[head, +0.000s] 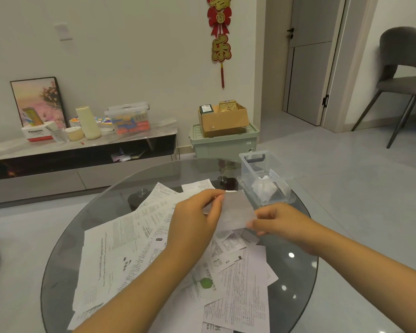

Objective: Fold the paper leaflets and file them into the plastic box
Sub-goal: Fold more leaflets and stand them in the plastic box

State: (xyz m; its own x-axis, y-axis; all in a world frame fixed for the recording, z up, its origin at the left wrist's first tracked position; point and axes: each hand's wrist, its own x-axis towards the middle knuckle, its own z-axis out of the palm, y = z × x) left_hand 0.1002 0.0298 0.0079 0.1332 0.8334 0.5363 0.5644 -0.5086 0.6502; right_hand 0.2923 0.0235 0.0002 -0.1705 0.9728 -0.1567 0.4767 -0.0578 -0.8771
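A small folded paper leaflet (235, 212) is held above the round glass table (296, 272). My left hand (195, 212) pinches its upper left corner. My right hand (274, 219) pinches its lower right corner. Several unfolded printed leaflets (130, 248) lie spread over the table under my arms. The clear plastic box (262, 174) stands open at the table's far right, just beyond the held leaflet, with folded white paper inside.
A low TV cabinet (82, 150) with boxes and a lidded container stands against the wall at left. A green storage bin (223, 143) carrying a cardboard box sits behind the table. A grey chair (404, 78) is at far right.
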